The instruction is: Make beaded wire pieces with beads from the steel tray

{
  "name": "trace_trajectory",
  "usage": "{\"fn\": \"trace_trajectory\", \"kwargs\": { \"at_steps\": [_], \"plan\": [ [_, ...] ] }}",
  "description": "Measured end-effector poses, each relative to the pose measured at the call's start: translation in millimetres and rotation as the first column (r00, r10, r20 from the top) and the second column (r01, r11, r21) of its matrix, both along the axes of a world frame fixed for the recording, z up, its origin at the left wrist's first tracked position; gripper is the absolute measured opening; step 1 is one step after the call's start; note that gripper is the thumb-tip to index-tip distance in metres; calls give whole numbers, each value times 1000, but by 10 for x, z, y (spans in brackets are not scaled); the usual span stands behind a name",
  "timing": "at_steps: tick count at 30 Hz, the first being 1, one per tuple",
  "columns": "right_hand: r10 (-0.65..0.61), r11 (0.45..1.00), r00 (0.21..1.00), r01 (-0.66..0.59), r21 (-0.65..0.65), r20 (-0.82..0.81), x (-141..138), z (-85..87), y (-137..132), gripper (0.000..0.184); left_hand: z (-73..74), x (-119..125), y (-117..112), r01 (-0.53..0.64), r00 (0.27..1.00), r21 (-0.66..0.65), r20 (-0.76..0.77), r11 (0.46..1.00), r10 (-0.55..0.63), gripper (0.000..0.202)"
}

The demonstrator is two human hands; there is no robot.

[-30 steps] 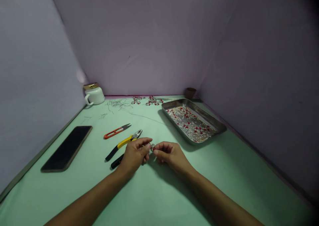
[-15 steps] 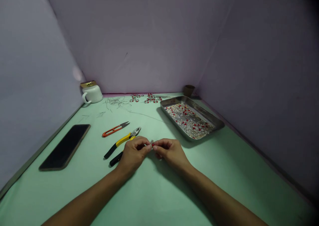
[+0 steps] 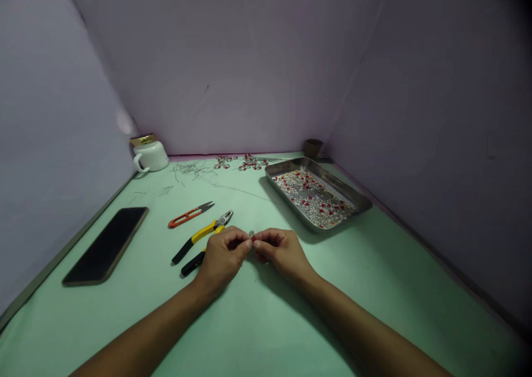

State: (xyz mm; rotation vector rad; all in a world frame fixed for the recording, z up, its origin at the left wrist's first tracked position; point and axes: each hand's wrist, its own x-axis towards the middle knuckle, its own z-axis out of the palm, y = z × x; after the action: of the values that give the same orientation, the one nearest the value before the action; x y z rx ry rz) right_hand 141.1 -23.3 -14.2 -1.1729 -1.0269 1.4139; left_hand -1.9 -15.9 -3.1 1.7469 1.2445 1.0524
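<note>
Between my fingertips is a small beaded piece (image 3: 251, 235) with clear and red beads, mostly covered by the fingers. My left hand (image 3: 224, 256) pinches it from the left, thumb against forefinger. From the right, my right hand (image 3: 285, 253) pinches the same piece, its lower fingers curled under. Combination pliers (image 3: 203, 233) with yellow and black handles lie just left of my left hand, one handle partly behind it. Orange thread snips (image 3: 188, 216) rest beyond the pliers. A metal tray (image 3: 316, 226) of loose clear and red beads stands to the right, past my right hand.
Finished-looking bead clusters (image 3: 250, 162) lie at the back, beside a tangle of thin wire (image 3: 193, 169). A white mug (image 3: 153, 156) stands in the back left corner, a dark small pot (image 3: 312, 148) at the back right. A phone (image 3: 107, 246) lies at left.
The view has shifted slightly, so everything sits a little further left. Both hands keep their pinch on the beaded piece, with hardly any movement of the fingers.
</note>
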Motion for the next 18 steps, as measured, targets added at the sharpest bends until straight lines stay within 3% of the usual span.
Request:
{"fn": "trace_trajectory", "kwargs": {
  "at_steps": [4,8,11,14,18],
  "plan": [
    [12,999,998,-16,-52,-69,1,-3,2,18,-39,15,28,-29,993,-175,111,984,49,11],
    [93,995,992,-96,-38,-84,18,40,-19,19,-11,-8,52,63,951,-433,299,899,78,19],
    [90,996,996,-90,17,9,58,67,-8,16,37,-41,73,141,916,-505,392,851,80,20],
    [-33,998,996,28,56,84,103,63,23,16,83,-69,102,212,885,-547,459,810,78,22],
    [-7,1000,1000,7,-4,3,104,48,31,28,108,-84,126,288,868,-574,495,767,44,23]
  ]
}}
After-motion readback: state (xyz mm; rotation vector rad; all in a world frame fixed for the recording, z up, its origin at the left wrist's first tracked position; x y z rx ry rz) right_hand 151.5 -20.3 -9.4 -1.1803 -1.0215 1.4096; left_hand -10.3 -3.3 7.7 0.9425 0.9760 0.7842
